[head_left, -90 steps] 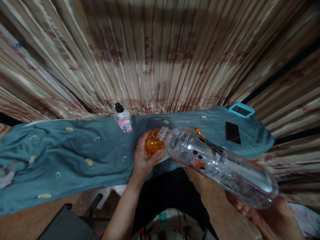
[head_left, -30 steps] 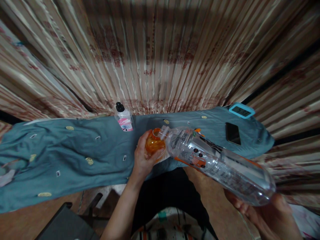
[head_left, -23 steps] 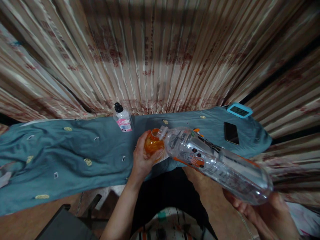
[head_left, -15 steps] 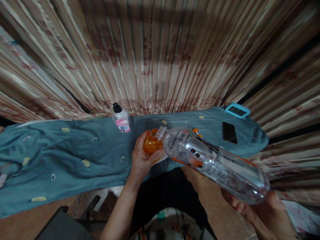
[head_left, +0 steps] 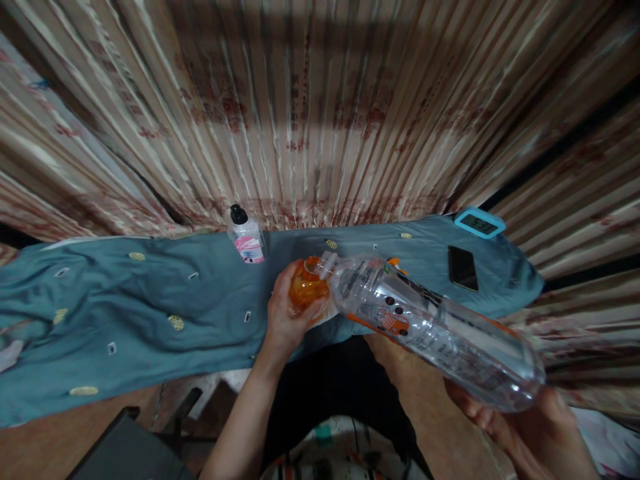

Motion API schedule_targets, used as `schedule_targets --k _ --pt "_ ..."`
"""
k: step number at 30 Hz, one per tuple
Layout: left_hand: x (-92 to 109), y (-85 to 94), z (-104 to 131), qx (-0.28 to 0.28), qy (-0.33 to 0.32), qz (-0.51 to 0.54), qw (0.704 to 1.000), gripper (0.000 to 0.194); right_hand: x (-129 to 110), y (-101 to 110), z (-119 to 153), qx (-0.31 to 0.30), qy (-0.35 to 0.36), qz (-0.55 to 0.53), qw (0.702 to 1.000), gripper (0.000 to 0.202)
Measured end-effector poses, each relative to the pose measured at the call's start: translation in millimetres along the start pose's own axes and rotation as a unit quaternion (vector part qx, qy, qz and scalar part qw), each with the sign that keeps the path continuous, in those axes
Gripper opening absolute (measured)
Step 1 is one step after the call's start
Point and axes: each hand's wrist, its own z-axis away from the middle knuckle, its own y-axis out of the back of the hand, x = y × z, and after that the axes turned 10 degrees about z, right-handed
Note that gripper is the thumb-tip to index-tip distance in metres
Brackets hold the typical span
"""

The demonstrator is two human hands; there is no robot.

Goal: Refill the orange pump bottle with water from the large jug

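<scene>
Clear bottle (head_left: 430,330) gripped by right hand (head_left: 530,433), label unreadable, left hand (head_left: 287,317) clasping orange cup (head_left: 307,288)

Both forearms bare, no sleeves; dark trousers

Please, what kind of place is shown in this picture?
Probably a room in a home: pleated curtains hang behind a table under a teal cloth, where a phone and a small digital clock lie.

Landmark: small pump bottle (head_left: 245,237) at bench (head_left: 150,313) back edge. Left of it, cloth lies bare, wide passage. Right of it: orange vessel (head_left: 306,288), tilted clear bottle (head_left: 430,330), phone (head_left: 463,267), clock (head_left: 480,223) crowd surface. Curtain (head_left: 310,113) blocks behind.
</scene>
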Motion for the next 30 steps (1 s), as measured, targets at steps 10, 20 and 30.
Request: schedule_targets --k 10,20,30 --pt "-3 -1.1 0 0.003 0.001 -0.017 1.000 0.077 32 78 -47 -0.212 -0.015 0.053 0.976 0.063" --pt "-7 -3.3 -1 0.015 -0.008 -0.009 1.000 0.076 40 79 -48 -0.264 -0.005 0.013 0.964 0.051" --pt "-9 -3.0 -1 0.014 -0.006 0.004 1.000 0.074 48 82 -45 -0.337 -0.011 -0.071 0.939 0.036"
